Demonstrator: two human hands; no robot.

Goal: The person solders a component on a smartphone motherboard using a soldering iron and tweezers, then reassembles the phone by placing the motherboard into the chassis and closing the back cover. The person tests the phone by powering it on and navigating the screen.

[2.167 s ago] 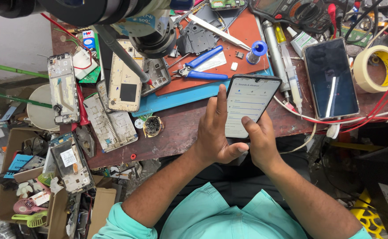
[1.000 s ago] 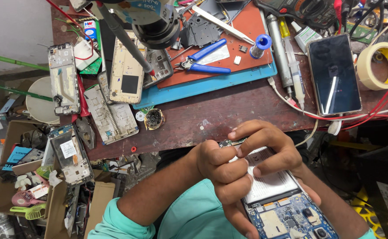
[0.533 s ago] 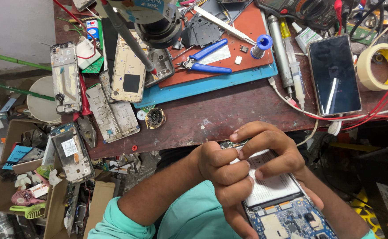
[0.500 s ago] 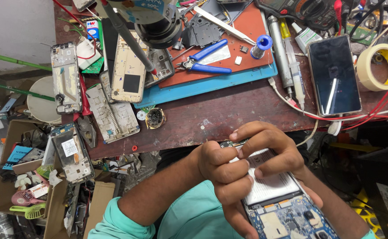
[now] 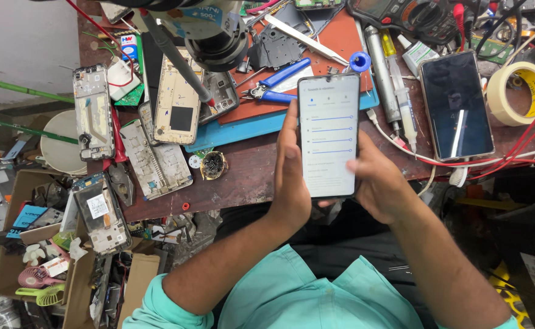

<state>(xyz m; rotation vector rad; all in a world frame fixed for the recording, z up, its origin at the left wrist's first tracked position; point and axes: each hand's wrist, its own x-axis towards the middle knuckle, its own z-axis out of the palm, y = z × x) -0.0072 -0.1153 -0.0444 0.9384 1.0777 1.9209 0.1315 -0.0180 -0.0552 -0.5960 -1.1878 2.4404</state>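
Observation:
A smartphone (image 5: 329,134) with a lit white screen is held upright over the near edge of the workbench (image 5: 243,176). My left hand (image 5: 290,176) grips its left side, fingers stretched up along the edge. At the lower right corner of the phone, my right hand (image 5: 378,183) cups it, the thumb resting on the screen. Both forearms come up from a teal shirt at the bottom.
Blue-handled pliers (image 5: 279,82) and a red-and-blue mat (image 5: 279,122) lie beyond the phone. A dark phone (image 5: 456,103) lies to the right, beside a tape roll (image 5: 519,91) and red wires. Stripped phone frames (image 5: 157,158) and a microscope head (image 5: 215,33) crowd the left.
Earlier both hands gripped an opened phone low over my lap, back side up. Now a phone is raised over the bench edge, lit screen facing me, hands at its sides.

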